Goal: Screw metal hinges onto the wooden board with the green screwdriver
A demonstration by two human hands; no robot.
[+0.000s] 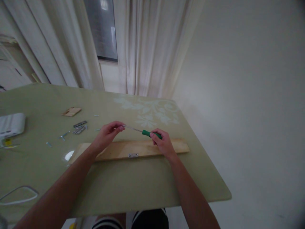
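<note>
A green-handled screwdriver [143, 131] is held level above a long wooden board [130, 149]. My right hand [162, 143] is wrapped round the green handle. My left hand [108, 133] pinches the tip of the metal shaft; whether a screw sits between the fingers is too small to tell. The board lies flat on the green table [133, 184], with a small metal hinge [133, 155] on its near edge.
Metal hinges and brackets [79, 127] and loose screws lie at the left, beside a small wooden piece [71, 111]. A white box [11, 124] sits at the far left, a white cable [19, 194] near the front. Curtains and a wall stand behind.
</note>
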